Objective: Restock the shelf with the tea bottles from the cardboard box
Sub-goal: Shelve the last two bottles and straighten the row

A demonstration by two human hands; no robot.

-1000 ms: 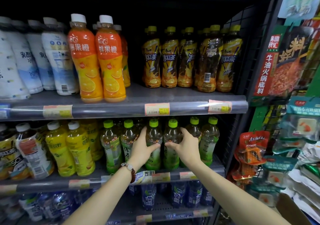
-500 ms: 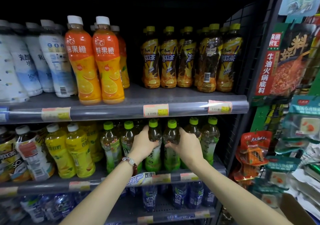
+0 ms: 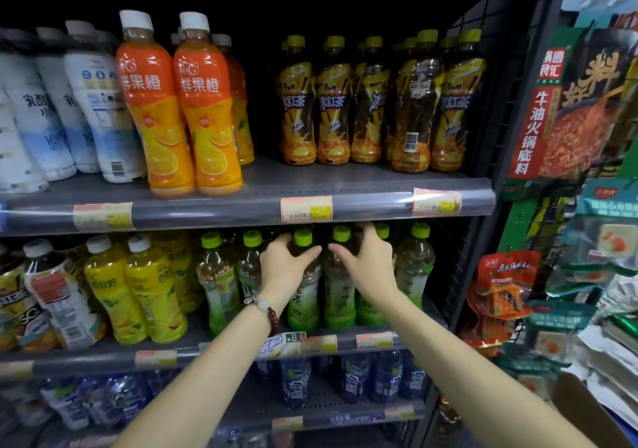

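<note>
Green-capped tea bottles stand in a row on the middle shelf (image 3: pixel 345 342). My left hand (image 3: pixel 284 266) grips the shoulder of one green tea bottle (image 3: pixel 303 295), thumb wrapped across its front. My right hand (image 3: pixel 367 264) grips the neighbouring green tea bottle (image 3: pixel 340 295) just to the right. Both bottles stand upright on the shelf, side by side, with more green tea bottles (image 3: pixel 414 268) on either side. Only a corner of the cardboard box (image 3: pixel 583 416) shows at the lower right.
The upper shelf (image 3: pixel 241 206) holds white yoghurt drinks, orange juice bottles (image 3: pixel 183 112) and iced black tea bottles (image 3: pixel 373 102). Yellow drinks (image 3: pixel 138 288) stand left of the green tea. Blue bottles (image 3: pixel 362 378) fill the shelf below. Hanging snack packets (image 3: pixel 504 285) crowd the right side.
Both hands have slid up from the bottles' bodies to their shoulders near the caps and closed tighter. The two bottles have shifted slightly back on the shelf.
</note>
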